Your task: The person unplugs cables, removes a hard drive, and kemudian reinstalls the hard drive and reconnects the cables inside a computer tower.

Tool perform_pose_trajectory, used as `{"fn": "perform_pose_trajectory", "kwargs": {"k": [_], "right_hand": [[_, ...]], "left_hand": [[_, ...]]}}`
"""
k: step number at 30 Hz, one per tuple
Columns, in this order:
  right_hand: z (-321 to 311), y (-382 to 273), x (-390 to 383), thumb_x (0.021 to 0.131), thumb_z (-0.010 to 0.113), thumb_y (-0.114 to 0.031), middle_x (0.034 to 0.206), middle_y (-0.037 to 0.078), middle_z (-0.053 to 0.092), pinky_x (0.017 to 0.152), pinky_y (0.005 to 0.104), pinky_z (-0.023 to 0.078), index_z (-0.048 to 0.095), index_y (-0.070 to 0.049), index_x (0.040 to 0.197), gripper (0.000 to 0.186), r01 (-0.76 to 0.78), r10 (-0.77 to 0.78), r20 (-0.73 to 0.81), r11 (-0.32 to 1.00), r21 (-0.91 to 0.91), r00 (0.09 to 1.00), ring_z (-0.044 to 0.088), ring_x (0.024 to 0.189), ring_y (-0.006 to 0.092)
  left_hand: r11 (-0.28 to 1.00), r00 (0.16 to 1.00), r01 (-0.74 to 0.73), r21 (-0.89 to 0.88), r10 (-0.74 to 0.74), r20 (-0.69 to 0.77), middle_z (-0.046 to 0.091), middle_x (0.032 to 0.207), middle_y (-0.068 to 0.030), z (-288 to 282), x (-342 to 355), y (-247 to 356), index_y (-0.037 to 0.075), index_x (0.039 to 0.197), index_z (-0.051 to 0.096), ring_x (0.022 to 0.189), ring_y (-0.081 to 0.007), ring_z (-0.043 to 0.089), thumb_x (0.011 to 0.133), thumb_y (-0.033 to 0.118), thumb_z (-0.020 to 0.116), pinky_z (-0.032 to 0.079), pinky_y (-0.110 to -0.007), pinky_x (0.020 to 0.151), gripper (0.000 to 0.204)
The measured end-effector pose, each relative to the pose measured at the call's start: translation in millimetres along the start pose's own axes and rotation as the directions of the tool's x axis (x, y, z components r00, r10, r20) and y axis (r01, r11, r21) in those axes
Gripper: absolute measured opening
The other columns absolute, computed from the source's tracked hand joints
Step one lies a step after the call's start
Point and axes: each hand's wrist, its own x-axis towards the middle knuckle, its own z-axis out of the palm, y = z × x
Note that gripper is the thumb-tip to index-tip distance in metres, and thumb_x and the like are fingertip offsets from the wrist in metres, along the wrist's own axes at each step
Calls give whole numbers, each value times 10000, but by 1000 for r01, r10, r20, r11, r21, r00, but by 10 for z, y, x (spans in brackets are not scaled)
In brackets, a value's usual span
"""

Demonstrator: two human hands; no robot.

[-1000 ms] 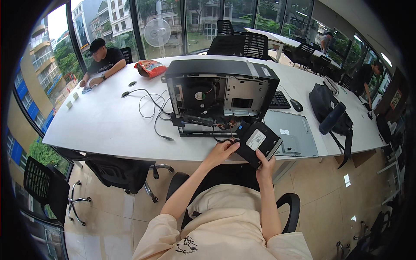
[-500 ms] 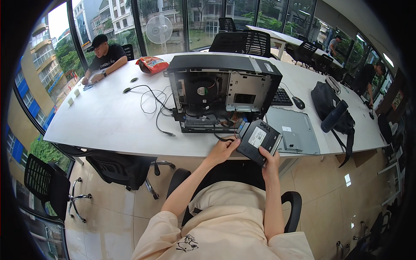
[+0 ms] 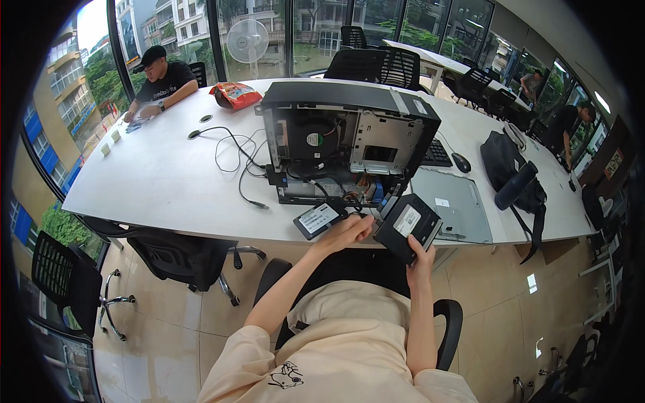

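My right hand [image 3: 421, 252] grips a black box-shaped drive [image 3: 406, 227] with a white label by its lower right corner, tilted, in front of the table edge. My left hand [image 3: 348, 233] is closed just left of it, fingers curled; what they pinch is hidden, though a dark cable passes close by. Beside that hand a flat solid-state drive [image 3: 317, 219] with a white label shows at the table's front edge, with dark cabling at its right end. Behind both hands the open computer case [image 3: 346, 97] lies with its fan, metal bracket and wiring showing.
The case's grey side panel [image 3: 453, 208] lies to the right on the white table [image 3: 148, 181]. Beyond are a keyboard [image 3: 437, 153], mouse [image 3: 461, 162], black bag [image 3: 500, 161] and bottle [image 3: 516, 183]. Loose cables [image 3: 235, 158] lie left. A co-worker [image 3: 161, 80] sits far left.
The solid-state drive has come into view left of my left hand. My left hand has moved slightly down, away from the black drive. My right hand has shifted slightly right with it.
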Motion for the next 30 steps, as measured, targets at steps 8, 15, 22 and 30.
{"fn": "perform_pose_trajectory", "kwargs": {"k": [8,15,22,30], "right_hand": [[157,57,-22,880,842,-129,1215,124,695,965,327,543,610,52,1306,518,-63,64,49,998,-30,997,690,1077,198],[175,60,-51,878,832,-122,1193,132,708,959,326,545,625,65,1283,492,-76,78,60,997,-30,995,698,1069,199],[-51,-75,0,872,816,-97,1173,126,718,949,333,548,632,58,1282,476,-89,93,85,995,-48,992,705,1049,203],[-594,-674,319,936,807,-200,1133,51,708,787,273,594,631,-60,1276,408,175,-190,-239,981,-81,952,720,955,148]], "left_hand": [[996,1000,-22,-86,24,18,405,709,116,40,12,93,135,873,603,600,-12,324,1100,409,602,236,-225,536,355],[990,992,-124,-61,122,-30,364,676,110,51,44,3,153,802,549,575,-23,293,1095,420,604,199,-251,526,401],[947,991,-132,-294,128,-31,329,646,88,-198,-7,-134,156,731,448,559,-39,246,1107,412,569,167,-277,519,471],[999,998,36,26,-35,-50,376,660,71,-37,22,-13,147,750,464,567,-45,277,1103,483,548,196,-274,512,495]]}}
